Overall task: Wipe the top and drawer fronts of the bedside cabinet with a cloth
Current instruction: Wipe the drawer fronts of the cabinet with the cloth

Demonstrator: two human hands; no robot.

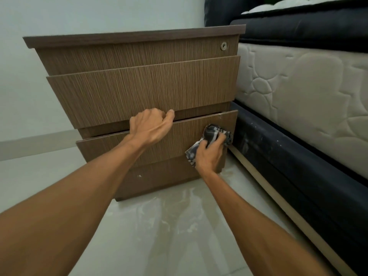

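cloth (214,134), dark patterned, bunched under the right hand (211,154), pressed to the right end of the lowest drawer front (159,144) on the cabinet (139,86). left hand (152,126) curled over that drawer's top edge, holding nothing else. judgement: brace there, sweep leftward toward the left hand in overlapping passes, keep clear of the bed (298,100) just beyond the right hand.

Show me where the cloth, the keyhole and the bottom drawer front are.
cloth (212,133): head view, bunched upper part above the fingers.
keyhole (224,46): head view, centre of the metal lock.
bottom drawer front (123,148): head view, bare wood left of centre.
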